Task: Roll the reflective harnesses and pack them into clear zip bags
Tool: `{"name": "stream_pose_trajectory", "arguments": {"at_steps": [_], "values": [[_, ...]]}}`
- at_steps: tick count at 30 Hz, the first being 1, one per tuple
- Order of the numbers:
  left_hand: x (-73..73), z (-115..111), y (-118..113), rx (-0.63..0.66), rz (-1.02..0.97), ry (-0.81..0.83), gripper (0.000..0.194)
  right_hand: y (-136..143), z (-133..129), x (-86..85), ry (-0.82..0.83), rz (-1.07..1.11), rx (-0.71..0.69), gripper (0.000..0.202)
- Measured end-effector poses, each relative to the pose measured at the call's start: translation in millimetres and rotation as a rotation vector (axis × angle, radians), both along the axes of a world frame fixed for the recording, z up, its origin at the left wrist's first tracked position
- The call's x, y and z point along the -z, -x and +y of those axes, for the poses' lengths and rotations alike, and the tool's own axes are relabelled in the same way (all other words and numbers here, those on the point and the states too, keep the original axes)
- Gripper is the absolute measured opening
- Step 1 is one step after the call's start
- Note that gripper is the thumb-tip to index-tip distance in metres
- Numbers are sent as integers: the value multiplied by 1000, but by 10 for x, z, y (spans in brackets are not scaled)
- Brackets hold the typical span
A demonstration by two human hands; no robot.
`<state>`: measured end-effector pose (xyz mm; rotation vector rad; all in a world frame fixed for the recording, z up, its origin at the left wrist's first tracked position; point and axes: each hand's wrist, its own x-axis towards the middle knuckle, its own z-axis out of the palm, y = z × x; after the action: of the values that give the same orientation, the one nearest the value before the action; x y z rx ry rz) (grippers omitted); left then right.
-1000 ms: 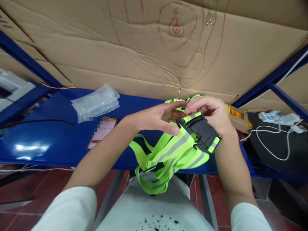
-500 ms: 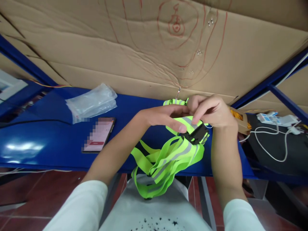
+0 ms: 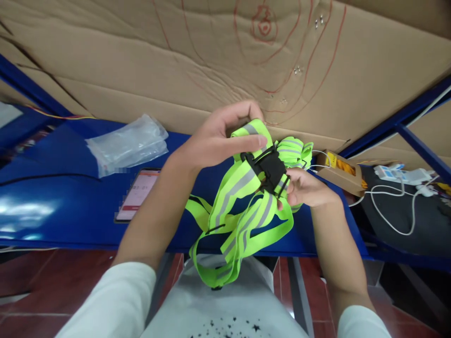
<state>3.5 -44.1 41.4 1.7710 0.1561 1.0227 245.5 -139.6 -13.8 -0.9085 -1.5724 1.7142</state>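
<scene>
Lime-yellow reflective strap [image 3: 234, 185] with a grey stripe hangs in loops from both my hands, its lower loops over the desk edge and my lap. My left hand [image 3: 225, 134] is closed on a folded part of it, thumb flat on top. My right hand [image 3: 305, 188] pinches the strap beside a black plastic buckle [image 3: 271, 169]; some of its fingers are hidden behind the webbing. The buckle sits between the two hands. Behind it lies another rolled bundle of the same reflective strap [image 3: 291, 151] on the blue desk [image 3: 81, 202].
A clear plastic bag [image 3: 128, 145] and a phone [image 3: 136, 195] lie left of my hands. To the right are an open cardboard box [image 3: 340, 173] with yellow items, a power strip [image 3: 405, 174] and white cables. A cardboard sheet [image 3: 197, 61] stands behind the desk.
My left hand has risen with the folded strap, and my right hand has dropped to below the buckle's right side. The buckle is raised and more exposed. The view has shifted slightly.
</scene>
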Motion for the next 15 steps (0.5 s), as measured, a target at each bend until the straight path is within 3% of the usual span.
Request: {"name": "stream_pose_trajectory", "arguments": {"at_steps": [3,6,9,12,14,15], "values": [[-157,-113,175,-221,6,-298,26,160,-89,-193,-191,-151,148,42],[-295,-274,374,-464,82,-572,19,245,-267,-493,-565,-433,425,24],[-385,-457,504,-578,219,-655,12,291,-442,-807,-926,-694,750,18],[-398,-562,515,-525,284,-646,13,367,-512,-1005,-1170,-741,1082,33],[-368,-553,463,-369,292,-579,17,399,-499,-1035,-1273,-647,1256,36],[-346,-529,425,-288,264,-515,19,399,-482,-1022,-1232,-567,1268,39]]}}
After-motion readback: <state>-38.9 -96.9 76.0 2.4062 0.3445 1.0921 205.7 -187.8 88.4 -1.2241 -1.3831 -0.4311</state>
